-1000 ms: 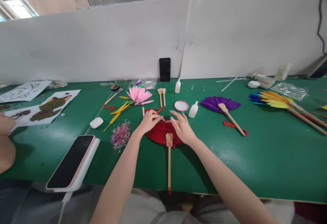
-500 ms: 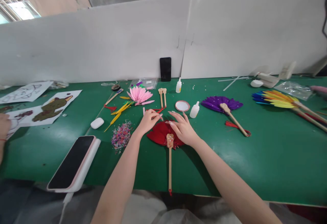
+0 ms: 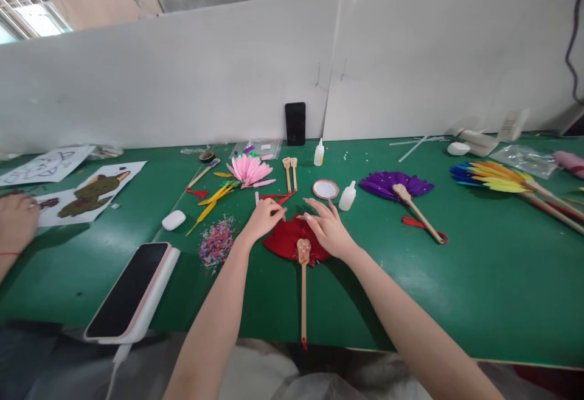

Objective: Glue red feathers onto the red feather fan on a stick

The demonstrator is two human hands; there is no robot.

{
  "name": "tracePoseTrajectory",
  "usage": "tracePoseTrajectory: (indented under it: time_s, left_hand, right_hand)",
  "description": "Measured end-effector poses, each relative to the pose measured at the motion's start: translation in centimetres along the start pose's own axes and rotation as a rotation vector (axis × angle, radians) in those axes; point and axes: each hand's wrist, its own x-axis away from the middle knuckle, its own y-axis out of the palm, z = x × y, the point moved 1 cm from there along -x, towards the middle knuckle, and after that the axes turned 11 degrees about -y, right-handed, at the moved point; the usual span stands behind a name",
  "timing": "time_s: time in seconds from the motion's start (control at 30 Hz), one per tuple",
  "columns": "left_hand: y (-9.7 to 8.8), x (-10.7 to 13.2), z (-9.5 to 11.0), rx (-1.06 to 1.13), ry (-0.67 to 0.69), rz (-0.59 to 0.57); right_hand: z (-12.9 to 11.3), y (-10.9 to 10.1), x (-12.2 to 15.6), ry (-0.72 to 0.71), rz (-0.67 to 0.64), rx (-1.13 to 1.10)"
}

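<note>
A red feather fan point(image 3: 283, 242) with a long wooden handle point(image 3: 303, 293) lies on the green table point(image 3: 479, 278) in front of me. My left hand point(image 3: 262, 218) hovers over the fan's upper left edge, fingers pinched together on something too small to make out. My right hand point(image 3: 327, 229) lies flat on the fan's right side with its fingers stretched out. A heap of coloured sequins point(image 3: 216, 243) sits to the left of the fan.
Behind the fan stand a round lid point(image 3: 325, 189), two small glue bottles point(image 3: 347, 196), a pink feather fan point(image 3: 249, 169), a purple fan point(image 3: 396, 186) and a multicoloured fan point(image 3: 493, 178). A phone on a charger point(image 3: 130, 290) lies near left. Another person's hand point(image 3: 16, 223) rests by drawings at far left.
My hands stay on the red fan; the left fingers have shifted slightly. The other person's hand at the far left has come further into view.
</note>
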Motion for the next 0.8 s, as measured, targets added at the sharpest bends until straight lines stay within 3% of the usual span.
tracePoseTrajectory:
  time_s: [0.17,0.47,0.8]
  left_hand:
    - [0.1,-0.1,0.3,0.02,-0.014,0.025]
    - [0.9,0.0,0.5,0.015,0.05,-0.043]
    - [0.6,-0.2,0.4,0.002,0.027,0.007]
  right_hand:
    - [0.2,0.2,0.1,0.027,0.006,-0.036]
    - [1.0,-0.6,0.0,0.114,0.202,-0.134]
    - [1.2,-1.9,-0.1,0.18,0.334,-0.196]
